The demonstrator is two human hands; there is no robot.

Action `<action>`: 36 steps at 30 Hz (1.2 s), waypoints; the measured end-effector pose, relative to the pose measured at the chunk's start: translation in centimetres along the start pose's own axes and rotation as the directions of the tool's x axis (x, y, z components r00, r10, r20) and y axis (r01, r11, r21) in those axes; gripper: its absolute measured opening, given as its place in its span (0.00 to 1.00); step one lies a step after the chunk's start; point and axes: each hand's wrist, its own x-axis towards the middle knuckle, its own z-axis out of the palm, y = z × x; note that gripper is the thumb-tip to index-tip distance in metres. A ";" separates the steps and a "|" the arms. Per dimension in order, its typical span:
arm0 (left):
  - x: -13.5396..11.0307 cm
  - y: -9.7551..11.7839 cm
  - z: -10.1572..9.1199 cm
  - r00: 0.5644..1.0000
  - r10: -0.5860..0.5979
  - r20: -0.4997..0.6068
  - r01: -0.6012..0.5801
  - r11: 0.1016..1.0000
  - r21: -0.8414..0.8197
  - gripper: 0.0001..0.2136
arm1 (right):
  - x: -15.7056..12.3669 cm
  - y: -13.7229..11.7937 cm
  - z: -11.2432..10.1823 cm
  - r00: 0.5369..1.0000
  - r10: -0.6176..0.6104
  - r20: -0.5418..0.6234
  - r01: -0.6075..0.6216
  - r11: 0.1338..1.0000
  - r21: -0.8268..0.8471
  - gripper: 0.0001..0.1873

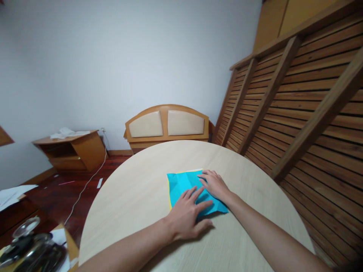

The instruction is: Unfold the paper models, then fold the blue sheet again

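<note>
A creased sheet of bright blue paper lies on the round pale wood table. Yellow shows along its left and top edges, and a sliver of white peeks out at the top. My left hand is over the paper's lower left part, palm down with fingers spread. On the paper's right side rests my right hand, its fingers stretched out toward the upper right corner. Neither hand grips the sheet. Parts of the paper are hidden under both hands, and its lower edge looks slightly raised.
Behind the table stands a headboard with two cream panels. A slatted wooden frame leans along the right. At left are a low cabinet with papers on top, a white cable on the floor, and a glass pot.
</note>
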 end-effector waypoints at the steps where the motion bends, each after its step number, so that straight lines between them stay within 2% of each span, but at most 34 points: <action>1: 0.0 0.3 0.1 0.998 -0.016 0.057 0.016 1.000 -0.006 0.25 | 0.1 0.0 -0.2 1.000 0.008 0.009 -0.008 1.000 0.024 0.17; 3: 0.2 0.1 0.3 0.992 -0.082 0.092 0.082 0.997 0.004 0.22 | 0.3 0.1 -0.6 1.000 0.021 0.020 -0.023 0.995 0.096 0.19; 6: 0.5 -2.0 0.4 0.987 -0.143 0.068 0.141 0.989 0.032 0.20 | 0.4 0.4 -1.0 0.999 0.023 0.022 -0.027 0.979 0.201 0.21; 9: 0.5 -5.6 -0.2 0.980 -0.196 0.013 0.196 0.980 0.020 0.18 | 0.1 0.3 -1.1 0.999 0.010 0.051 -0.022 0.974 0.224 0.24; 13: -0.1 -11.3 -2.1 0.945 -0.307 -0.116 0.313 0.949 0.037 0.16 | -0.4 -0.7 -1.6 0.987 0.006 0.161 -0.030 0.989 0.145 0.25; 15: -0.6 -14.0 -3.3 0.902 -0.400 -0.164 0.418 0.903 0.095 0.16 | -0.4 -1.3 -2.1 0.967 0.017 0.254 -0.043 0.995 0.094 0.25; 17: -0.9 -16.2 -4.5 0.849 -0.510 -0.138 0.528 0.804 0.273 0.17 | 0.0 -1.8 -2.6 0.941 0.029 0.337 -0.049 0.998 0.051 0.26; 18: -1.1 -17.3 -5.1 0.807 -0.573 -0.142 0.583 0.735 0.347 0.17 | 0.3 -2.0 -2.9 0.930 0.030 0.365 -0.047 0.998 0.038 0.27; 20: -1.3 -19.1 -6.2 0.755 -0.633 -0.170 0.645 0.670 0.368 0.18 | 1.1 -2.3 -3.2 0.917 0.024 0.398 -0.038 0.999 0.029 0.27; 24: -1.2 -22.2 -8.0 0.656 -0.712 -0.248 0.745 0.558 0.366 0.18 | 2.9 -2.4 -2.9 0.925 0.001 0.379 -0.021 0.999 0.049 0.25; 28: -0.2 -23.9 -8.8 0.605 -0.737 -0.301 0.787 0.497 0.367 0.18 | 4.8 -2.0 -2.3 0.943 -0.027 0.333 -0.005 0.995 0.095 0.20; 30: 0.8 -23.9 -8.7 0.607 -0.724 -0.328 0.787 0.490 0.375 0.20 | 5.8 -1.8 -1.9 0.948 -0.038 0.316 0.001 0.993 0.118 0.17; 31: 1.4 -23.6 -8.4 0.624 -0.701 -0.346 0.776 0.503 0.381 0.21 | 6.2 -1.7 -1.7 0.951 -0.038 0.308 -0.001 0.992 0.124 0.16; 34: 3.2 -21.9 -6.8 0.777 -0.525 -0.349 0.629 0.683 0.373 0.22 | 7.2 -1.8 -1.1 0.962 -0.017 0.273 -0.015 0.993 0.114 0.14; 36: 4.2 -20.3 -5.3 0.855 -0.439 -0.277 0.513 0.795 0.324 0.23 | 7.6 -1.8 -0.6 0.969 -0.010 0.249 -0.015 0.995 0.097 0.14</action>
